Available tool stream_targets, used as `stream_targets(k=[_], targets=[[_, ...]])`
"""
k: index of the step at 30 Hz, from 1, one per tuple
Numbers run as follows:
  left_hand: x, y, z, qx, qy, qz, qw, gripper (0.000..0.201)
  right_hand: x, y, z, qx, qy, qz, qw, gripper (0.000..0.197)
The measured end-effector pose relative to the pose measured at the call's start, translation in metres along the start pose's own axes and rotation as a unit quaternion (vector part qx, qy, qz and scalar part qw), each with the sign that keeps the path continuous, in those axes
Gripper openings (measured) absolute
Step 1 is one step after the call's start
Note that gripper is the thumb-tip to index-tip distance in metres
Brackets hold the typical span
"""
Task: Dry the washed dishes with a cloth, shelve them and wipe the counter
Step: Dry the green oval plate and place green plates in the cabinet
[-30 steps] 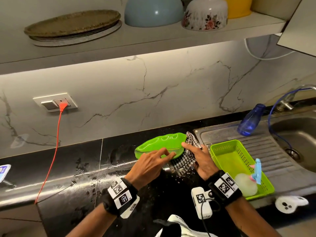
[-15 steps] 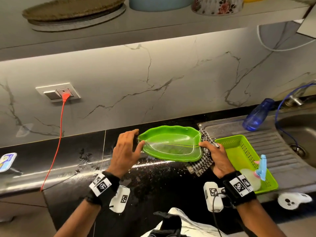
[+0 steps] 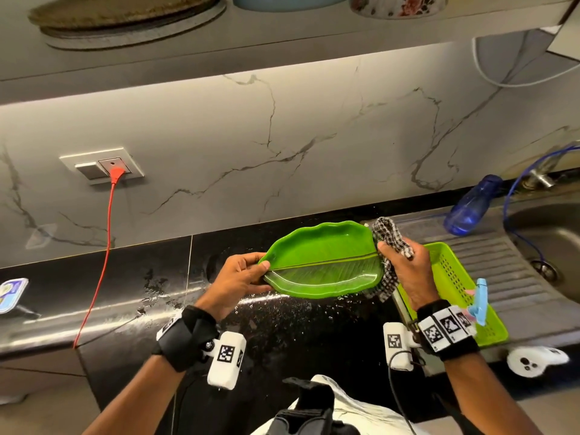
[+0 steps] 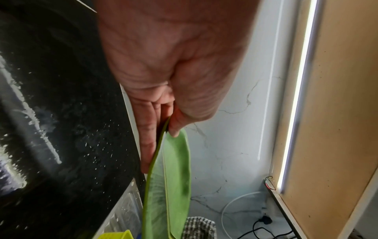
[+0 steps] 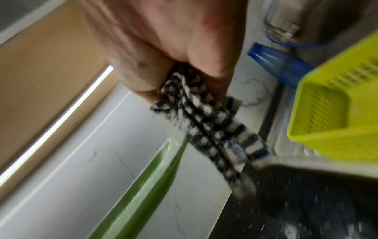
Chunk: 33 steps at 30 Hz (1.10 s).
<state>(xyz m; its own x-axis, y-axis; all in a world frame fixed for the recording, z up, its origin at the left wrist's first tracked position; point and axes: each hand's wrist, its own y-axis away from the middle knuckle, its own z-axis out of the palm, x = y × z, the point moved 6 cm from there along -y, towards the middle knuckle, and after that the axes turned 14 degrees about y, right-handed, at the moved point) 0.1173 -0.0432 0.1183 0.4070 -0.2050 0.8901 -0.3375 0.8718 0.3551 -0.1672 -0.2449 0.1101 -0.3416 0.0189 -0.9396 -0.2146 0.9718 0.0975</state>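
Leaf-shaped green plate (image 3: pixel 323 262): drying step. Pinched above wet counter (image 3: pixel 131 296) by left hand (image 3: pixel 237 282); checked cloth (image 3: pixel 390 243) clutched by right hand (image 3: pixel 405 268). Next: inner face to be wiped.

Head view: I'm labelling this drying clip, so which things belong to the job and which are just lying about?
In use: green leaf plate, checked cloth, left hand, right hand, wet counter, shelf.
Lying about: green basket, blue bottle, orange cable.
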Motion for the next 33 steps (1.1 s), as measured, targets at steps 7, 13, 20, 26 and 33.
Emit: stream_targets(k=[7,13,20,26,33], targets=[[-0.02,0.005,0.01,0.014,0.054,0.003,0.998,0.03,-0.031,0.019,0.038,0.022,0.25,-0.278,0.927,0.047],[-0.024,0.008,0.029,0.007,0.115,0.009,0.993,0.035,-0.022,0.048,0.114,-0.11,0.312,-0.242,0.912,0.069],[-0.013,0.008,0.035,-0.026,0.18,0.016,0.983,0.032,-0.056,0.097,0.144,-0.207,0.216,-0.318,0.9,0.064],[-0.018,0.009,0.028,-0.005,0.275,-0.03,0.961,0.041,-0.055,0.097,0.139,-0.252,0.219,-0.327,0.884,0.064],[-0.016,0.005,0.025,-0.01,0.245,-0.096,0.965,0.056,-0.058,0.121,0.139,-0.27,0.363,-0.451,0.769,0.08]])
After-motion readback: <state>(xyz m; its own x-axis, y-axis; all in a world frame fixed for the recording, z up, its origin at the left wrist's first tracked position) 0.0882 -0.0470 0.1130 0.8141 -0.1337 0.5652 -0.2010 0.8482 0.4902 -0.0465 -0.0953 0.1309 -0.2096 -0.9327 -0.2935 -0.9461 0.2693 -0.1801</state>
